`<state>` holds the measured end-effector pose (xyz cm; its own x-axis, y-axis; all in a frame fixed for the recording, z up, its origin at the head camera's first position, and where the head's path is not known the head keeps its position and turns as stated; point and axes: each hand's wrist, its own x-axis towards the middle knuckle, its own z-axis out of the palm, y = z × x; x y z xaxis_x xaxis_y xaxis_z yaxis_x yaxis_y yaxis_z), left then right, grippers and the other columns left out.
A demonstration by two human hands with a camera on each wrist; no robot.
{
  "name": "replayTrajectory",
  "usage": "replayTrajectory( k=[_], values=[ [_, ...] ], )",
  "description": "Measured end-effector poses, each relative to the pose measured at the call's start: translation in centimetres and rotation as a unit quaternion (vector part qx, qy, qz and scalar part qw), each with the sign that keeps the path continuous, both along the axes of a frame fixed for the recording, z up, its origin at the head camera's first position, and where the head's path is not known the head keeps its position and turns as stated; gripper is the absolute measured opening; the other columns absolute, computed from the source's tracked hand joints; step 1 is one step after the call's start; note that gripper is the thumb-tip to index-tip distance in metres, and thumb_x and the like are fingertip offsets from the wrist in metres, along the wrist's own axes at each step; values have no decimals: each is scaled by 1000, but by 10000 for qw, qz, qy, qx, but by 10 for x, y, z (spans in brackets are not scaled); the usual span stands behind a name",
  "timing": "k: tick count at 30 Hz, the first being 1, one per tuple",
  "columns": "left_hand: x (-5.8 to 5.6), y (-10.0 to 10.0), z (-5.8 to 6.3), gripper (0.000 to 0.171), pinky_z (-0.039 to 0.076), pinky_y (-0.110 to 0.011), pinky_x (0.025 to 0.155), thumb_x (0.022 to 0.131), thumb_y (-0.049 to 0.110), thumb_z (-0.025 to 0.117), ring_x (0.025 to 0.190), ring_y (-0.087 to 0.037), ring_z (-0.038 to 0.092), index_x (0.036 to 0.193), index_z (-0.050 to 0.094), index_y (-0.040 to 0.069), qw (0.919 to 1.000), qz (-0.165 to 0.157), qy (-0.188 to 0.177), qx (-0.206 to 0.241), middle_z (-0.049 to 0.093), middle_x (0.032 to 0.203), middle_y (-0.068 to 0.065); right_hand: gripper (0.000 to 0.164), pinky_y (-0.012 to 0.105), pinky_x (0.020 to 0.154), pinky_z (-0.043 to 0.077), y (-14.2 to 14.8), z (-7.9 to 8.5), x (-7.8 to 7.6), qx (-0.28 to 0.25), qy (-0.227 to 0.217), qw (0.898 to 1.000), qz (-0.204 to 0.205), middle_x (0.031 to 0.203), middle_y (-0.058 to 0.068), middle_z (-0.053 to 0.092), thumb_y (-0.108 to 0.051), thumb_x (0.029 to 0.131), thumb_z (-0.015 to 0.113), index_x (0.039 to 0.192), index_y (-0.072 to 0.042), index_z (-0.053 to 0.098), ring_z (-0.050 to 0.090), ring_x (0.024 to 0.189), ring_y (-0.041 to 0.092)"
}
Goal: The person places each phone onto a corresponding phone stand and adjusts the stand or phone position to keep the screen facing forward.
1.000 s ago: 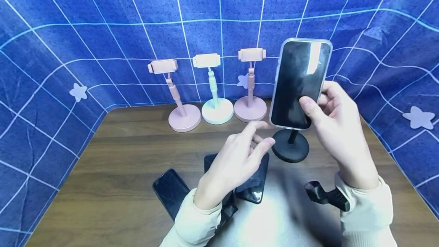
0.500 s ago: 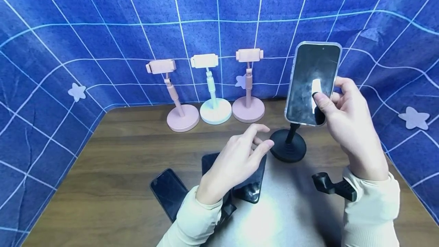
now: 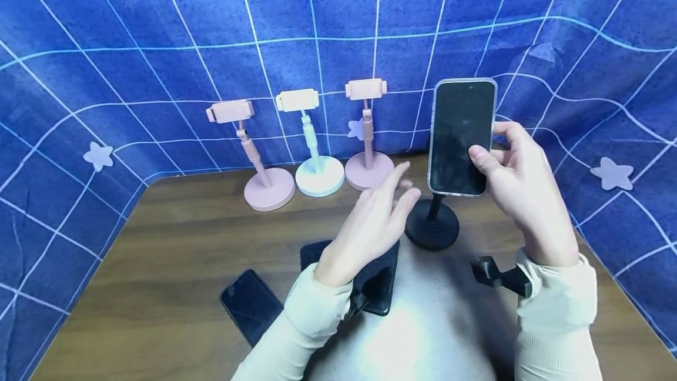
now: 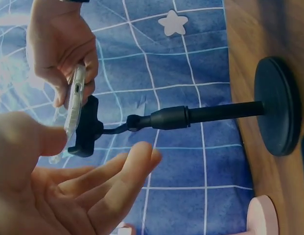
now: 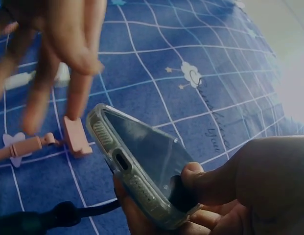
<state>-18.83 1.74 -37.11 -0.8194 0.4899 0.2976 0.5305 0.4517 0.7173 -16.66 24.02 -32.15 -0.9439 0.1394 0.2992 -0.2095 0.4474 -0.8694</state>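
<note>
My right hand point(image 3: 529, 199) holds a phone point(image 3: 455, 128) in a clear case upright, thumb on the screen and fingers behind it. The phone is in front of the clamp of a black phone stand point(image 3: 432, 227). In the left wrist view the stand's clamp point(image 4: 88, 128) is close behind the phone point(image 4: 75, 105); whether they touch I cannot tell. My left hand point(image 3: 365, 228) is just left of the stand, fingers extended, holding nothing. Beneath it a dark phone point(image 3: 378, 284) lies on the table, partly hidden by the hand and wrist.
Along the back stand a pink phone stand point(image 3: 270, 190), a white-and-mint one point(image 3: 319, 176) and another pink one point(image 3: 369, 170). Another dark phone point(image 3: 251, 304) lies at the left front. A blue gridded cloth point(image 3: 211, 28) encloses the wooden table point(image 3: 158, 263).
My right hand has shifted the phone rightward, then slightly back left, and turned it straighter. My left fingers have straightened and lifted. The head view has shifted a little to the right.
</note>
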Motion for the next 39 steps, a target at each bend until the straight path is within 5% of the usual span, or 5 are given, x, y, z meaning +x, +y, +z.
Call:
replayTrajectory(
  k=[7,12,22,30,39],
  values=[
    [-37,27,5,62,56,-31,96,108,39,51,125,-18,66,162,29,21,9832,-283,-974,1517,51,155,-5,23,20,59,58,1,-3,-3,-985,-151,9945,328,74,-21,72,-5,105,54,116,-23,45,72,67,0],
    [-55,43,6,54,56,-23,93,104,27,62,116,-17,70,154,46,15,9668,-458,-841,2368,62,144,-12,25,21,62,59,3,-6,-5,-986,-311,9934,499,80,-20,73,-7,106,51,117,-25,39,73,72,0],
    [-62,52,14,49,57,-19,84,93,19,78,96,-10,73,138,63,7,9715,-37,-275,2355,77,112,-14,30,20,61,58,0,-7,-7,-331,-300,9985,300,77,-23,69,-13,107,54,129,-14,34,70,70,-2],
    [-63,55,25,46,56,-17,77,89,24,82,97,-12,75,131,67,12,9832,387,-81,1783,77,116,-8,49,21,55,43,-2,-2,-4,1200,-74,9909,-611,98,28,75,-25,103,63,141,-6,38,58,62,-8],
    [-59,54,31,36,52,-22,72,90,21,81,89,-10,72,122,66,15,9857,739,-66,1516,77,103,-5,36,16,69,58,15,-6,-6,434,127,9983,366,109,-3,72,-5,104,56,140,-3,53,67,86,-10]
  ],
)
